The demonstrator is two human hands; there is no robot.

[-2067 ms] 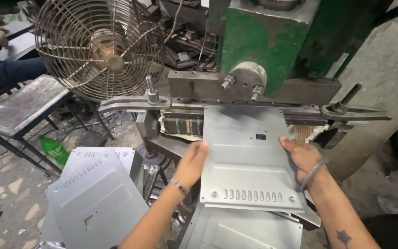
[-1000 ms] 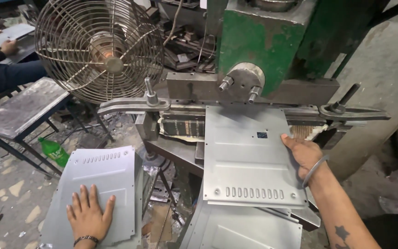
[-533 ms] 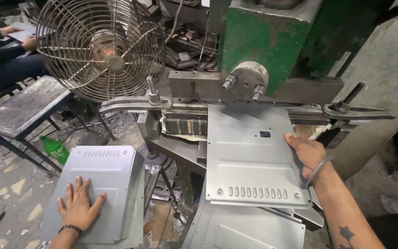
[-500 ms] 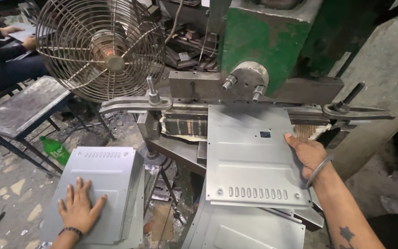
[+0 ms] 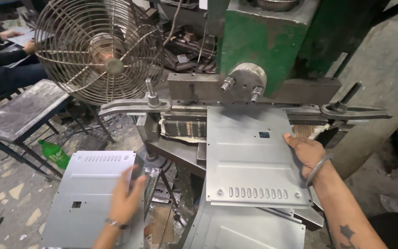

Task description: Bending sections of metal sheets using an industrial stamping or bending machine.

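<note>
Holding the grey metal panel [image 5: 254, 159] flat on the press bed under the green press [image 5: 272, 41] looks the point: the right hand [image 5: 307, 152] rests open against its right edge, fingers spread, gripping nothing. The left hand [image 5: 127, 196], blurred, hovers open over the stacked panel [image 5: 88, 193] near left. A wire-cage fan [image 5: 100, 48], clamp arms [image 5: 134, 106], a green bottle [image 5: 54, 154] and a metal stool [image 5: 19, 110] crowd the left.
</note>
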